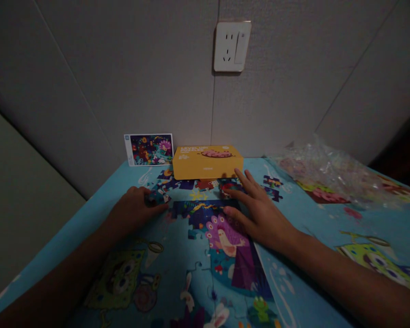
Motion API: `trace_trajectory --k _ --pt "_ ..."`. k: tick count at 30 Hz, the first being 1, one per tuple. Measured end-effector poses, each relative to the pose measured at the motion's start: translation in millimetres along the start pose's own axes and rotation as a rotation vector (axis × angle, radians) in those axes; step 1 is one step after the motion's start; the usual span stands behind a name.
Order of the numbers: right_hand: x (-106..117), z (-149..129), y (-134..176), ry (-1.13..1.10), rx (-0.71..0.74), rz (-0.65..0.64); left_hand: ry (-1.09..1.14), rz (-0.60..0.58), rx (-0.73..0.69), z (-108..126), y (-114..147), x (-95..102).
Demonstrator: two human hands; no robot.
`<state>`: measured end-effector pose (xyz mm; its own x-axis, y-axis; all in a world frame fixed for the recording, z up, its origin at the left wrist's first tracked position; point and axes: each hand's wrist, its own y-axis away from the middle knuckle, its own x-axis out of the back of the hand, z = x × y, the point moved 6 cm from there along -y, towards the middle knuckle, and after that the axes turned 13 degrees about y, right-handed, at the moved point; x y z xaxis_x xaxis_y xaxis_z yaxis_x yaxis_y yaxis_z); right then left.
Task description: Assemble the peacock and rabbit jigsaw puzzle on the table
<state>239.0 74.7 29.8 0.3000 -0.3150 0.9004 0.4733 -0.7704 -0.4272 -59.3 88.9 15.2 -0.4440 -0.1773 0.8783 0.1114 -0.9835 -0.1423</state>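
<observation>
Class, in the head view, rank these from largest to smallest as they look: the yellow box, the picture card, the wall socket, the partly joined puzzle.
1. Partly joined puzzle, though being nearest the camera enlarges it
2. Yellow box
3. Picture card and wall socket: too alike in area to rank

White rectangular socket plate (pixel 232 47): mounted on grey panelled wall (pixel 150 68). Crumpled transparent plastic wrapping (pixel 331 168): below and right of socket plate, on blue cartoon-printed tablecloth (pixel 328 224).

Yellow box (pixel 208 168) behind the puzzle (pixel 230 255), free tablecloth (pixel 316 223) farther right
</observation>
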Motion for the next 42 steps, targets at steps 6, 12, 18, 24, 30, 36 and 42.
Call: trace_trajectory --k 6,12,18,24,30,36,42 --pt "1 -14 5 -0.02 0.148 -0.054 0.007 0.08 -0.004 2 -1 5.3" --pt "1 -28 10 -0.116 0.318 -0.136 0.584 0.087 -0.038 25 10 8.3" --pt "5 -54 17 -0.265 0.519 -0.248 0.848 -0.358 -0.22 69 43 -26.9" --pt "7 -55 18 -0.218 0.535 -0.231 0.883 -0.446 -0.249 75 49 -31.2" --pt "4 -52 18 -0.204 0.549 -0.194 0.909 -0.389 -0.246 74 45 -26.1" --pt "7 -55 18 -0.211 0.561 -0.224 0.878 -0.392 -0.25 72 43 -21.9" --pt "11 -60 23 -0.165 0.656 -0.35 0.815 -0.862 -0.061 63 54 -29.8"
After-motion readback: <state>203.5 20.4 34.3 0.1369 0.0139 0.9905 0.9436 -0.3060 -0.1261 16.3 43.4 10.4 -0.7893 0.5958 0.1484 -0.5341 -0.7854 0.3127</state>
